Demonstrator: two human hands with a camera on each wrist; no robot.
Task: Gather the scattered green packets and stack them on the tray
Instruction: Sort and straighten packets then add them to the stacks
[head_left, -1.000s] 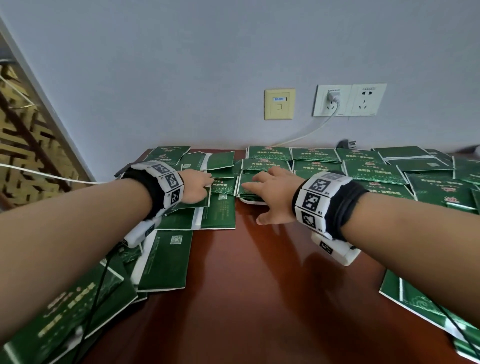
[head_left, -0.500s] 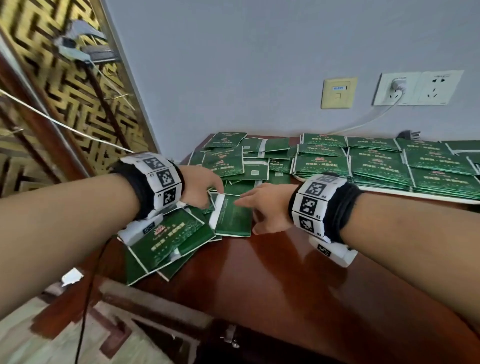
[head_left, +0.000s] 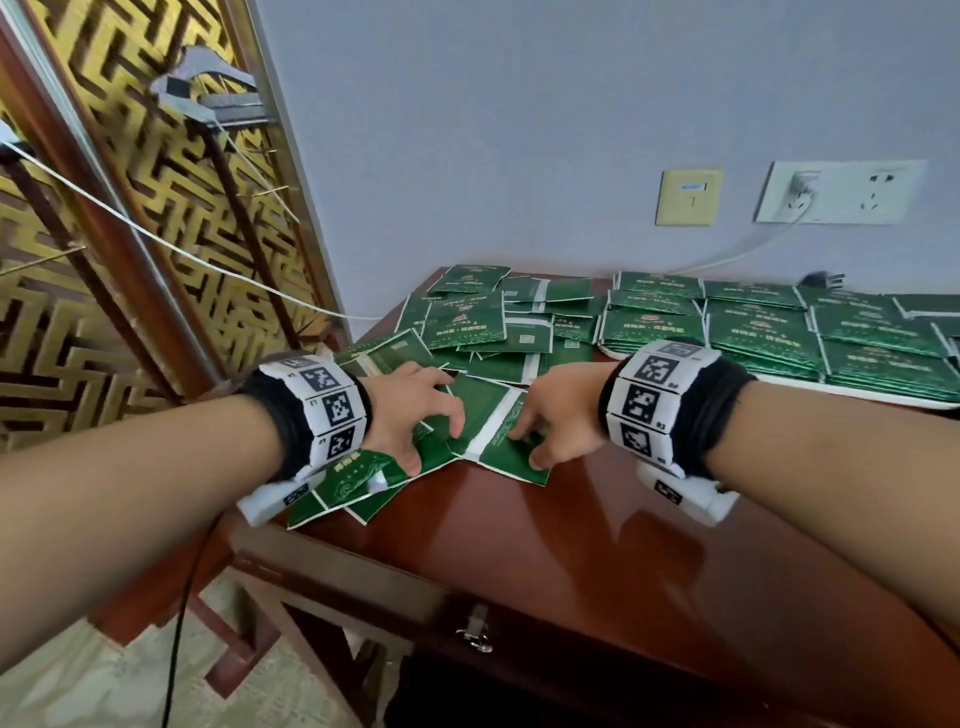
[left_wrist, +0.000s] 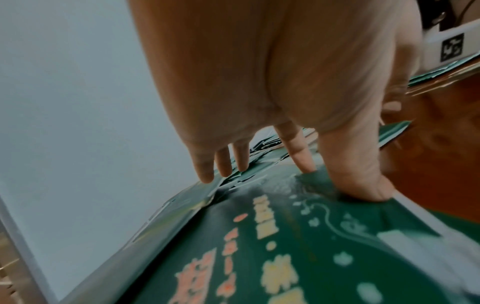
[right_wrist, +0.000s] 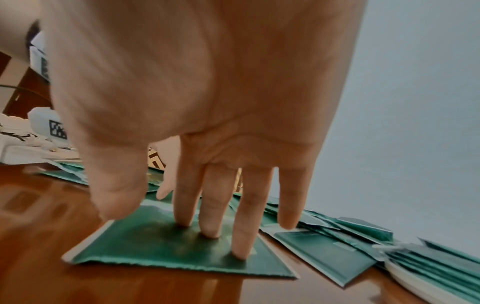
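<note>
Green packets (head_left: 467, 317) lie scattered over the left corner of the wooden table (head_left: 597, 545). My right hand (head_left: 550, 421) presses straight fingers (right_wrist: 207, 216) flat on one packet (right_wrist: 168, 251), nearest the front edge. My left hand (head_left: 415, 410) spreads over overlapping packets beside it. Its thumb (left_wrist: 363, 185) digs into a printed packet (left_wrist: 285, 246), and the index tip is hidden behind that packet's raised edge. The white tray (head_left: 883, 399) at the right carries rows of stacked packets (head_left: 758, 332). Its rim also shows in the right wrist view, as tray (right_wrist: 415, 281).
Some packets (head_left: 358, 480) overhang the table's left edge. A gold lattice screen (head_left: 130, 234) and a white cable (head_left: 208, 260) stand left of the table. Wall sockets (head_left: 841, 192) sit above the tray. A drawer handle (head_left: 475, 631) is below the front edge.
The head view has swung left and down. Both hands have drawn back from near the tray to the left-corner pile. The right hand has slid a packet toward the front edge.
</note>
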